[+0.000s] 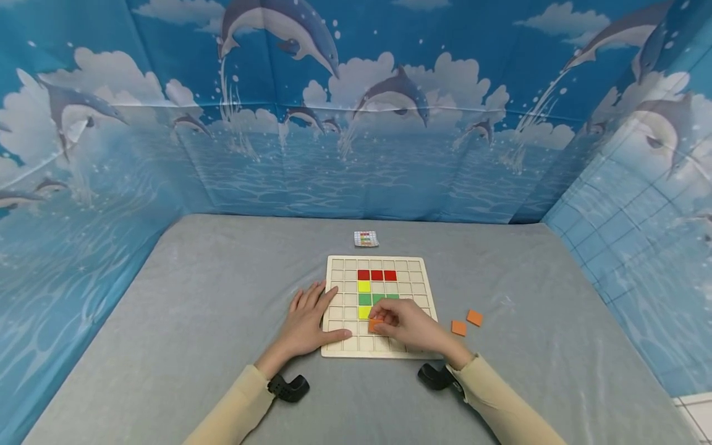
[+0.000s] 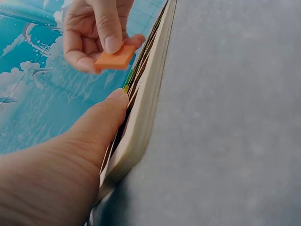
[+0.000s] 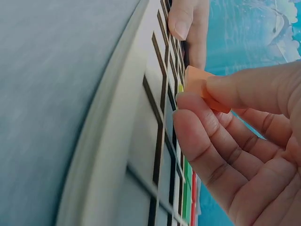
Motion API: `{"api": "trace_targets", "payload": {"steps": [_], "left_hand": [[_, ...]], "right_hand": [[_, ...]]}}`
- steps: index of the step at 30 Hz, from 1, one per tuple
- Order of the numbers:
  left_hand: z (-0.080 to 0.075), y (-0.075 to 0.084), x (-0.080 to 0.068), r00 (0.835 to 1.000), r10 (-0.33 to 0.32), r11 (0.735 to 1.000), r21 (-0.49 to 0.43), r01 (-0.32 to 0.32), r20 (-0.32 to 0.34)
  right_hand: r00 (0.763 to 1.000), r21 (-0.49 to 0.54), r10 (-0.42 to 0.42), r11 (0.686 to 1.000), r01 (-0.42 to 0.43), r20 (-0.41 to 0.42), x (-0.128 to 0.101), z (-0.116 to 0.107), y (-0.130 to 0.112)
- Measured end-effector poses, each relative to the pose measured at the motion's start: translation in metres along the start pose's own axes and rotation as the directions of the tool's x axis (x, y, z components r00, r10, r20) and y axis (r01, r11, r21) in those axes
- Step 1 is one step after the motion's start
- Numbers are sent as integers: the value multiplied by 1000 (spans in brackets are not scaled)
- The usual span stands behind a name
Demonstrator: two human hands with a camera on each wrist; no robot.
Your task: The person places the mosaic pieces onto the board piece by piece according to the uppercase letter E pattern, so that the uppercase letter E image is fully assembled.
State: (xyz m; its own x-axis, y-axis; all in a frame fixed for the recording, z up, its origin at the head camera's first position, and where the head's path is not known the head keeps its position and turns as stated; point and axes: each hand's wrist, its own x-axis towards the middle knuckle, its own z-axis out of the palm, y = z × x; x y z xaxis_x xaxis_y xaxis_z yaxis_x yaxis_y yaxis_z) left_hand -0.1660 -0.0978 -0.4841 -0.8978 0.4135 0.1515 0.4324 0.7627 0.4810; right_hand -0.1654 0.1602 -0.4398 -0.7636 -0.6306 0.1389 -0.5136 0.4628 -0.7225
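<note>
A pale wooden grid board [image 1: 408, 269] lies on the grey table, with red, yellow and green square tiles set in its cells. My right hand [image 1: 408, 326] pinches an orange tile [image 1: 375, 324] between thumb and fingers, just above the board's lower middle cells. That orange tile [image 2: 114, 59] shows in the left wrist view and again, as the orange tile [image 3: 200, 84], in the right wrist view. My left hand [image 1: 311, 321] rests flat on the board's left edge [image 2: 141, 117], its thumb [image 2: 101, 120] along the near rim.
Two loose orange tiles [image 1: 466, 322] lie on the table right of the board. A small pattern card [image 1: 366, 238] sits beyond the board's far edge. Dolphin-printed blue walls enclose the table on three sides.
</note>
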Motion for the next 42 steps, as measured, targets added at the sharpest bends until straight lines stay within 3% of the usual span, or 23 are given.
{"api": "trace_targets", "payload": {"steps": [6,17,28,42], "left_hand": [[0,-1,0,1000,10,1000,4,-10,1],[0,0,1,1000,-9,1000,17,9,4],[0,0,-1,1000,-19,1000,26,18,19],[0,-1,0,1000,-13,1000,22,13,16]], "right_hand": [[1000,-41,12,999,-12,-9,11,8,-3],[996,-43,75,996,-77,-40,9,17,-7],[991,-197,56,977,-79,-121,7,23,-8],[993,-264,9,964,-40,-119,5,23,-7]]}}
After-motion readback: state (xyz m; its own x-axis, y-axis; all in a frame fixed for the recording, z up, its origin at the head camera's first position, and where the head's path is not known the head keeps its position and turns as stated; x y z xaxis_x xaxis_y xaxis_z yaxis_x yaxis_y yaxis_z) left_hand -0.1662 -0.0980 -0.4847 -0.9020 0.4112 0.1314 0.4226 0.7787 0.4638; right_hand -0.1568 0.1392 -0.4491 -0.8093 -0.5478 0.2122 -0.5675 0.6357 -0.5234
